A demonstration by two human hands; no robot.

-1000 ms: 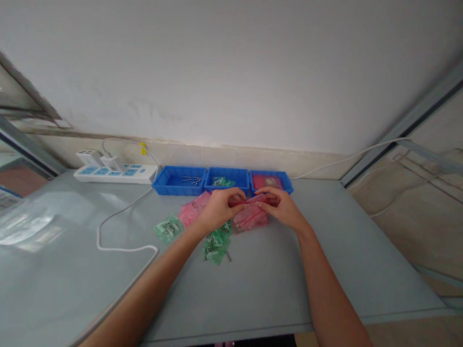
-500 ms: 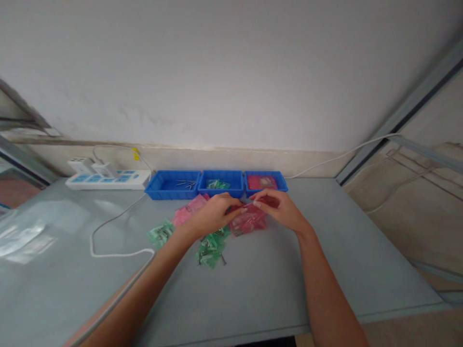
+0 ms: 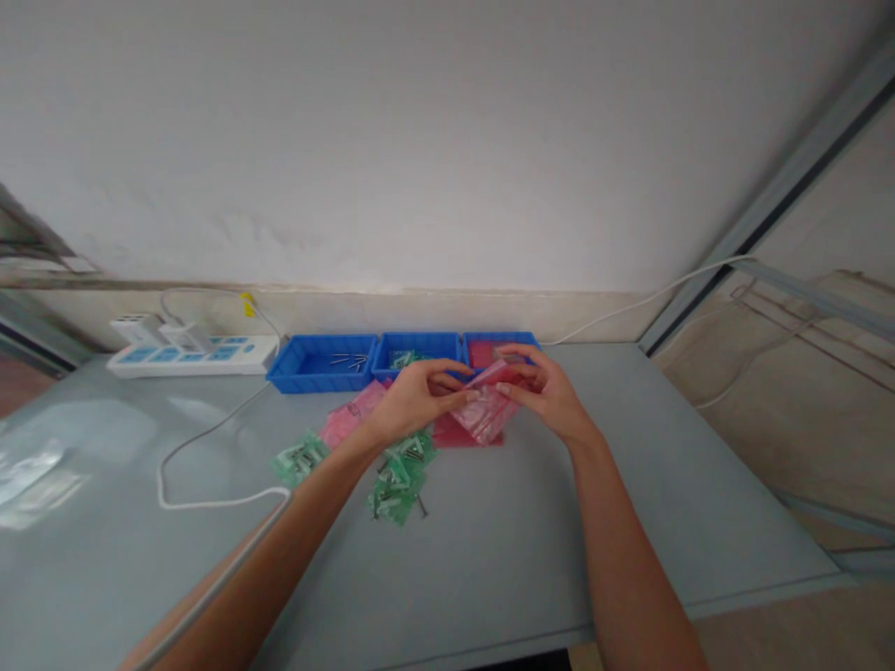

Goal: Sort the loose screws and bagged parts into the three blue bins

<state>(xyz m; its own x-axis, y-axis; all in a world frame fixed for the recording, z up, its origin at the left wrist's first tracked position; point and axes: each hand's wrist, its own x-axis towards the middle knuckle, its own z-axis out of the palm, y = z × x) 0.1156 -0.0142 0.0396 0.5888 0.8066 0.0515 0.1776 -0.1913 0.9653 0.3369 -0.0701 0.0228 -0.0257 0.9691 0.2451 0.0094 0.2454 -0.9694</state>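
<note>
A pink plastic bag (image 3: 482, 413) is held up between my two hands, tilted, above the table. My left hand (image 3: 423, 396) pinches its left edge between thumb and fingers. On the other side my right hand (image 3: 542, 391) grips it, thumb in front and fingers behind. Another flat pink bag (image 3: 451, 433) lies on the table beneath. Left of my left hand lies more pink plastic (image 3: 353, 417), partly covered by the forearm. Small green bags with screws (image 3: 398, 485) lie just below my left hand, and a loose screw (image 3: 421, 505) rests beside them.
Three blue bins stand along the wall: the left bin (image 3: 300, 368) holds loose screws, the middle bin (image 3: 451, 349) green bags, the right bin (image 3: 517, 337) pink material. A white power strip (image 3: 241, 356) sits at left; its cable (image 3: 210, 504) crosses under my left forearm.
The pink bag has been lifted and tilted up off the pink one beneath. My right hand now wraps further around it. The view has shifted slightly.
</note>
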